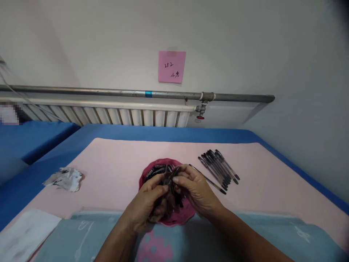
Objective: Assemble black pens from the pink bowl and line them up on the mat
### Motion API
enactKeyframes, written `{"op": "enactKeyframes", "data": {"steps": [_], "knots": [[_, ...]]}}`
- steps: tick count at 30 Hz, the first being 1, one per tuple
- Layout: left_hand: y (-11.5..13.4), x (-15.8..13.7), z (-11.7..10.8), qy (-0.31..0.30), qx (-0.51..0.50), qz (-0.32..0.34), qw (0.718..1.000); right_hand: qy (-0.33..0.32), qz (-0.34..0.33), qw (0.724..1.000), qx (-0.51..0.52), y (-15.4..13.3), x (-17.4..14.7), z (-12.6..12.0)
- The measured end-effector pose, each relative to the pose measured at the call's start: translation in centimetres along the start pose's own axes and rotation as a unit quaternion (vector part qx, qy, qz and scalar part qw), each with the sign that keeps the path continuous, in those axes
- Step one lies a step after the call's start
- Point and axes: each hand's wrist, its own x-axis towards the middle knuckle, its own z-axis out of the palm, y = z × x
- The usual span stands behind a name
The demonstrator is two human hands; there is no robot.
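Note:
My left hand (144,203) and my right hand (196,189) meet over a pink basket (188,215) with a wavy rim. Their fingertips pinch a small black pen part (173,175) between them; it looks like a cap, but the fingers cover much of it. Black pen pieces (155,170) fill the basket, partly hidden by my hands. Right of the basket lies a row of clear pens with black caps and ends (218,167). One more pen (209,180) lies slanted between that row and my right hand.
A pink mat (117,160) covers the blue-edged table (169,134), with a teal patterned cloth (103,233) along the front. At the left lie a crumpled white tissue (67,179) and a white sheet (29,233). A radiator (136,116) and pipe (114,91) run behind.

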Motion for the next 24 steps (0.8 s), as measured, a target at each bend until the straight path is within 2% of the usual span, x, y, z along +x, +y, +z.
{"op": "enactKeyframes", "data": {"steps": [4,12,16,19,24], "knots": [[0.0,0.1,-0.1,-0.003,0.008,0.003,1.0,-0.003,0.012,1.0,-0.012,0.4,0.1,-0.1],[-0.4,0.3,0.0,0.002,0.018,0.019,1.0,-0.033,0.088,0.995,0.031,0.6,0.2,-0.3],[-0.4,0.3,-0.1,0.005,0.018,0.027,0.999,-0.048,0.094,0.994,0.026,0.8,0.1,0.1],[0.2,0.5,-0.8,0.045,0.014,0.06,0.997,-0.026,0.07,0.997,0.007,0.3,0.3,0.2],[2.1,0.4,-3.0,0.156,-0.009,0.177,0.972,0.083,-0.045,0.995,-0.026,-1.8,0.7,-0.7]]}}
